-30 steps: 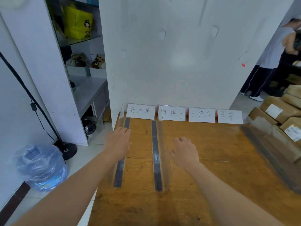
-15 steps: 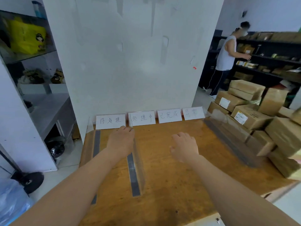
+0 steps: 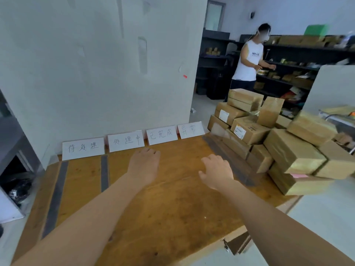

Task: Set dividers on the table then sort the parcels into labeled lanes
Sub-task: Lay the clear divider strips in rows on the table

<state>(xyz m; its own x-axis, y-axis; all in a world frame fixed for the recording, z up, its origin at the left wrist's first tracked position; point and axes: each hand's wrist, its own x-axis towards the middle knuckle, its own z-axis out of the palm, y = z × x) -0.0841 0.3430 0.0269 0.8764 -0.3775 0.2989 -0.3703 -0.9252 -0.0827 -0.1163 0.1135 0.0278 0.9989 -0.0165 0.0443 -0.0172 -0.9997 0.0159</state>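
Observation:
Several white handwritten label cards stand along the back edge of the wooden table. Two clear dividers with dark base strips stand on the left: one at the table's left edge, another beside it. A third clear divider stands along the right side, against the stacked brown parcels. My left hand hovers over the middle of the table, to the right of the second divider, holding nothing. Just short of the right divider is my right hand, its fingers loosely bent and empty.
A white wall rises right behind the label cards. At dark shelves at the back right a person in a white sleeveless top is busy. Left of the table stands a grey shelf unit. The table's front right corner is close.
The view has swung right. My left hand has left the two left dividers and moved right over the bare table. My right hand has moved toward the right divider.

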